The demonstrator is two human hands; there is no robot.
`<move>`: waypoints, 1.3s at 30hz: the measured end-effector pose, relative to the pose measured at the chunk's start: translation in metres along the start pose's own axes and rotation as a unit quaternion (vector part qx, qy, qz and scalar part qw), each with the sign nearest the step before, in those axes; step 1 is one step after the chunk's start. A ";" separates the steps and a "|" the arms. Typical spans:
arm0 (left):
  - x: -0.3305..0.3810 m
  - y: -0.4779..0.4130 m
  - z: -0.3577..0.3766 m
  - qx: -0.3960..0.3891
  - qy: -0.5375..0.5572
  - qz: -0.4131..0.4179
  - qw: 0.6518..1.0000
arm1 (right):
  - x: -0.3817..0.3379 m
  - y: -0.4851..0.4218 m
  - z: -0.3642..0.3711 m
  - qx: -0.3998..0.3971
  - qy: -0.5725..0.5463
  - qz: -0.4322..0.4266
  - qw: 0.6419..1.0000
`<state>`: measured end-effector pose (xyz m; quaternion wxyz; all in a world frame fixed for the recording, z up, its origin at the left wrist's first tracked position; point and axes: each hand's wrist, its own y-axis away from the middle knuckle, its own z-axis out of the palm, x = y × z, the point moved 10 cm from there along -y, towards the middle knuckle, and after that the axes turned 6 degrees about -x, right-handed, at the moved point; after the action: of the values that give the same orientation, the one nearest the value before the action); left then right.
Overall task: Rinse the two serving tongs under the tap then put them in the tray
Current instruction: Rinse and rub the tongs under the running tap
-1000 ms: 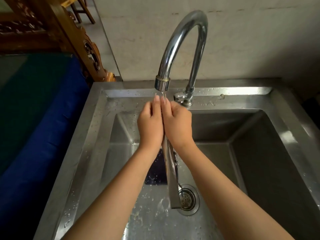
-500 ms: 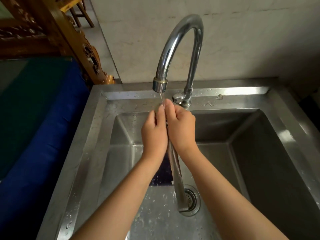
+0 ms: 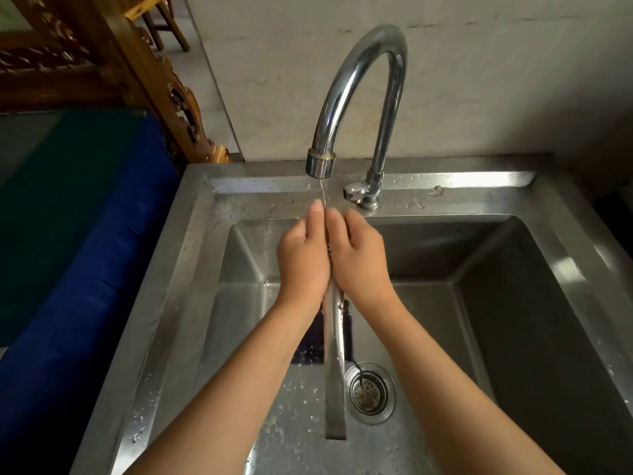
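A long steel serving tong (image 3: 334, 371) hangs upright over the sink basin (image 3: 513, 303), its handle end pointing down toward me. My left hand (image 3: 303, 258) and my right hand (image 3: 359, 258) press together around its upper part, which is hidden between the palms. A thin stream of water falls from the curved chrome tap (image 3: 356, 84) onto my fingertips. A second tong and a tray are not visible.
A round drain strainer (image 3: 370, 392) sits in the wet basin floor, right of the tong's lower end. A dark rectangular patch (image 3: 310, 344) shows on the basin floor behind the tong. A blue and green surface (image 3: 68, 234) borders the sink's left rim; carved wooden furniture (image 3: 137, 80) stands behind.
Both hands stay clasped on the tong under the stream; they dropped a little half a second ago and have shifted slightly since, with the tong's lower end swinging a bit.
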<state>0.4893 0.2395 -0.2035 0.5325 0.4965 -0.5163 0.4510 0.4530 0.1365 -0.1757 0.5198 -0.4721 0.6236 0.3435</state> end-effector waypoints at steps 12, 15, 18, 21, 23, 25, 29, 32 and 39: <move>0.025 -0.017 -0.004 0.005 -0.017 0.028 0.999 | 0.003 0.008 0.004 -0.013 0.030 -0.003 0.999; 0.020 -0.022 0.003 0.012 -0.016 0.007 1.000 | 0.005 0.023 0.000 0.001 0.073 -0.031 0.997; 0.010 -0.031 -0.003 0.068 0.057 -0.057 0.994 | 0.017 0.044 0.005 -0.008 0.130 -0.058 0.990; 0.009 -0.042 0.003 0.055 0.223 -0.104 0.968 | 0.058 0.068 0.023 -0.071 0.024 0.047 0.996; 0.015 -0.044 0.010 0.015 0.265 -0.106 0.958 | 0.076 0.081 0.026 -0.062 -0.037 0.091 0.993; 0.019 -0.041 0.014 -0.022 0.281 -0.103 0.954 | 0.079 0.087 0.023 -0.039 -0.022 0.070 0.997; 0.017 -0.027 0.025 -0.076 0.284 -0.093 0.951 | 0.086 0.093 0.012 0.009 -0.006 0.060 0.998; 0.009 -0.010 0.034 -0.097 0.295 -0.083 0.947 | 0.091 0.094 0.006 0.029 0.000 0.065 0.997; -0.008 0.005 0.032 -0.105 0.280 -0.065 0.952 | 0.098 0.087 0.008 0.024 0.004 0.068 0.997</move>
<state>0.4806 0.2085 -0.2120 0.7328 0.3239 -0.3581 0.4795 0.3718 0.1485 -0.2778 0.5037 -0.4175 0.6645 0.3611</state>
